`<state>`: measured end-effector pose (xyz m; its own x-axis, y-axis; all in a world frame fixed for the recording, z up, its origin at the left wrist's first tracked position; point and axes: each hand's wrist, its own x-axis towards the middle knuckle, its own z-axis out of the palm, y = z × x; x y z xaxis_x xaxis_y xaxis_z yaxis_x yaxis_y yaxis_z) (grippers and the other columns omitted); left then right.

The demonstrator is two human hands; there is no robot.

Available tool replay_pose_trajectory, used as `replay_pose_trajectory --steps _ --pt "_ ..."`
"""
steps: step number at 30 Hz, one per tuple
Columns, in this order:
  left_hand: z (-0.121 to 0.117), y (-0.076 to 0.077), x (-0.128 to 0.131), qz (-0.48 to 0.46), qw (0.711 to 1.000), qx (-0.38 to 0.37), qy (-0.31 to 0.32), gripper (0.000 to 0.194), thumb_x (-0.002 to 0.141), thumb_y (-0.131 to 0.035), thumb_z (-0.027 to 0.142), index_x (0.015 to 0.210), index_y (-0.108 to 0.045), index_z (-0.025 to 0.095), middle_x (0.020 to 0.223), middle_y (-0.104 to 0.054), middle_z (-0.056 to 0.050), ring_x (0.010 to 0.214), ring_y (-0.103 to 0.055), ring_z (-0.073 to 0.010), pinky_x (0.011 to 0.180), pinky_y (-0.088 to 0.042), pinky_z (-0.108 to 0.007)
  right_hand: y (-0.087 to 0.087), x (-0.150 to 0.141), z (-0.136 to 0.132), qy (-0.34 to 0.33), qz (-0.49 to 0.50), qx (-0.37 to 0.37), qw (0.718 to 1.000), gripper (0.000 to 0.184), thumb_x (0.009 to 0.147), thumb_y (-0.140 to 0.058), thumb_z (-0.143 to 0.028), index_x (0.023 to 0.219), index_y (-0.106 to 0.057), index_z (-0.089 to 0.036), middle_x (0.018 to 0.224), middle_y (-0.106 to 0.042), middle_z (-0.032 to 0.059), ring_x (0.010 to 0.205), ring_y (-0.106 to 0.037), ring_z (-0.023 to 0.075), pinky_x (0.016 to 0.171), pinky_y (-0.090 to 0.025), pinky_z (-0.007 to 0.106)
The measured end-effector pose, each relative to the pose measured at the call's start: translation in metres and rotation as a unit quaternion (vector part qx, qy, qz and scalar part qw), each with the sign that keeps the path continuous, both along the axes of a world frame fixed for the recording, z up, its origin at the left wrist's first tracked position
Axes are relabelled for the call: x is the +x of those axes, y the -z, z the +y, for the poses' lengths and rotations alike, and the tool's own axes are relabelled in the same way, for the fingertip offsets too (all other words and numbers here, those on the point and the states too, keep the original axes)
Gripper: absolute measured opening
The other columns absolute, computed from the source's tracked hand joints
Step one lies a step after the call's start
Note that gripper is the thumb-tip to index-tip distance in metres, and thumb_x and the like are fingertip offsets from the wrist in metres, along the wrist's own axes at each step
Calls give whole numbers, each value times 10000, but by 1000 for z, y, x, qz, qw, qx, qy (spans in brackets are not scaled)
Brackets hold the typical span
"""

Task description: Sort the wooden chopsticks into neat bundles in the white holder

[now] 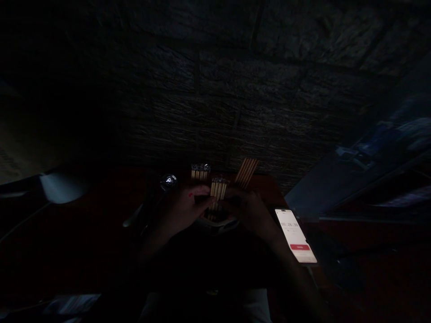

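In the dim light I hold an upright bundle of thin, pale wooden sticks point(218, 190) with dark, shiny tops. My left hand point(188, 204) grips it from the left, thumb and fingers against the sticks; a small red mark shows on this hand. From the right, my right hand point(247, 208) closes around the same bundle, its fingers mostly in shadow. Just behind stands a second bundle of sticks point(200, 173) with similar shiny tops. Several plain sticks point(247, 172) lean side by side beyond my right hand. Under the held bundle is a pale-edged object point(217, 226), too dark to make out.
A lit phone point(295, 235) with a running timer lies right of my right forearm. A small shiny round object point(168, 181) sits left of the bundles. The dark reddish table point(84, 237) meets a rough stone wall point(215, 89). A white cup-like shape point(62, 186) is far left.
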<state>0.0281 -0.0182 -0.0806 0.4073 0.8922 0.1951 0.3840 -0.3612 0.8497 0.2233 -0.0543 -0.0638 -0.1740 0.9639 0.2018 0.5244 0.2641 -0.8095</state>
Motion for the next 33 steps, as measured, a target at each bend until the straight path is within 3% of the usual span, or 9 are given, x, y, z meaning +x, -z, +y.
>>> replay_pose_trajectory --steps 12,17,23,33 --pt "-2 -1 2 -39 999 -3 9 231 872 -628 341 1051 -711 219 1094 -746 -45 1016 -695 -199 953 -538 -380 -8 2 -3 -18 14 -21 1000 182 828 -674 -151 980 -742 -222 961 -776 2 847 -728 153 750 -553 244" --pt "0 6 3 -59 998 -14 -2 299 860 -642 385 1100 -695 214 1160 -722 -63 1078 -673 -216 969 -530 -384 -4 5 -2 -14 5 -21 1000 187 842 -658 -184 1007 -739 -220 953 -779 15 800 -736 164 692 -552 250" --pt "-1 4 6 -33 999 -8 -25 300 861 -632 422 1084 -707 235 1117 -743 -42 1032 -696 -224 933 -544 -373 -3 3 -1 -5 10 -46 999 193 847 -658 -204 1021 -741 -211 854 -779 13 596 -705 131 557 -518 214" --pt "-6 -2 8 -10 999 33 -31 290 880 -593 390 1103 -721 256 1103 -753 -38 990 -710 -223 886 -565 -364 -5 2 -1 -11 13 -30 999 180 823 -667 -146 963 -750 -222 841 -781 5 622 -719 137 567 -538 216"
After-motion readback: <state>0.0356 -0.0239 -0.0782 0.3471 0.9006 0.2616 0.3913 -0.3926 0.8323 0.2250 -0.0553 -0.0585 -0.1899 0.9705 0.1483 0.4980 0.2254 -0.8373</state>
